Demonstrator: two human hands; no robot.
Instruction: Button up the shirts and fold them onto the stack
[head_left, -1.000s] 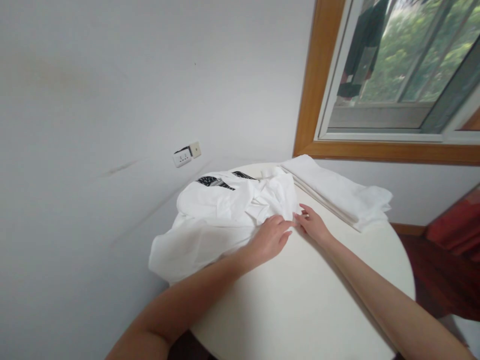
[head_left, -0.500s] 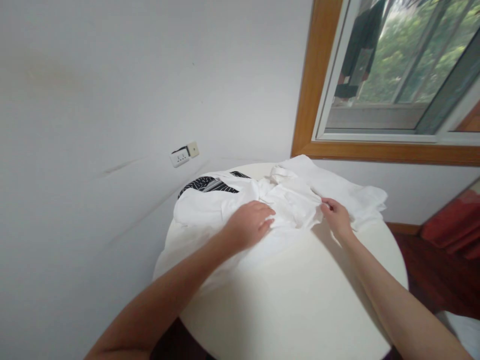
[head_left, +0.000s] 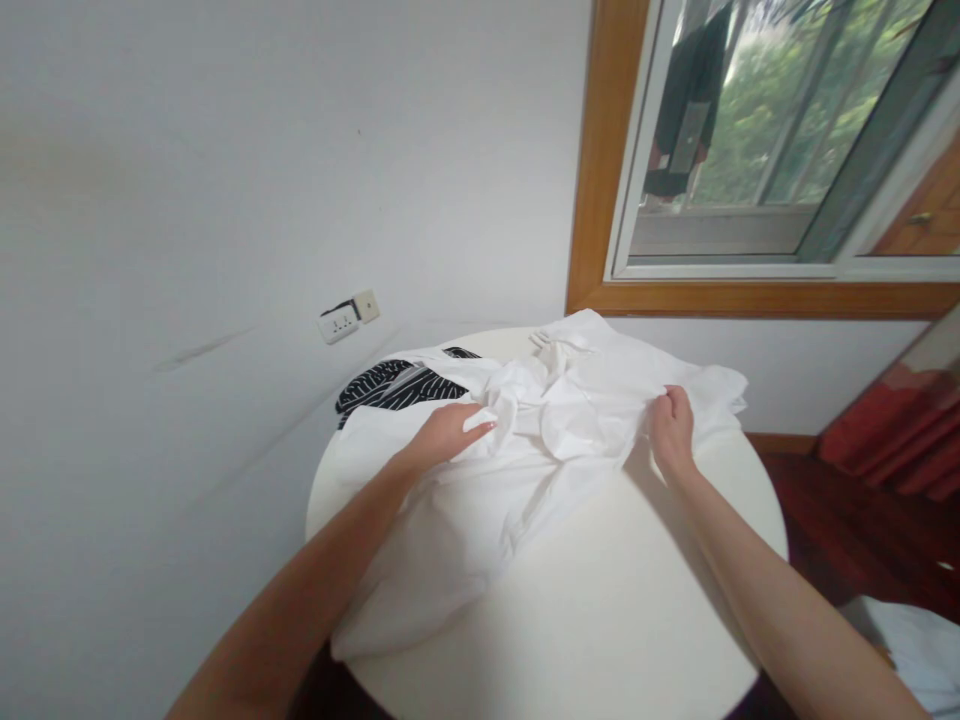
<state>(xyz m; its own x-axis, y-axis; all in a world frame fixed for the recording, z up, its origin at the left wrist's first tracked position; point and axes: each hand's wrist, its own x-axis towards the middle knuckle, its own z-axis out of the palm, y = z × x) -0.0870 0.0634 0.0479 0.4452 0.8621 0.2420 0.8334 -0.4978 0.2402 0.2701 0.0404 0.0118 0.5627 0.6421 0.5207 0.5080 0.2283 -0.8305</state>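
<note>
A crumpled white shirt (head_left: 574, 425) lies spread over the round white table (head_left: 615, 610), its folds bunched in the middle. My left hand (head_left: 448, 432) pinches a gathered fold left of centre, thumb toward me. Farther right, my right hand (head_left: 672, 428) is closed on the shirt's fabric, fingers curled with the fingertips partly hidden. One loose part of the shirt hangs toward the table's near left edge, under my left forearm. Behind my left hand, a black cloth with white lines (head_left: 397, 385) shows partly from beneath the white fabric.
A white wall with a socket (head_left: 339, 323) stands along the table's left and back. The wood-framed window (head_left: 589, 200) is at the back right. A red curtain (head_left: 900, 430) hangs at the right above the dark floor. Some white fabric (head_left: 907, 645) sits at the lower right.
My left hand has shifted left and closed on a fold it was resting over. More shirt fabric is spread toward the near left. My right hand keeps its grip; the view has turned slightly right.
</note>
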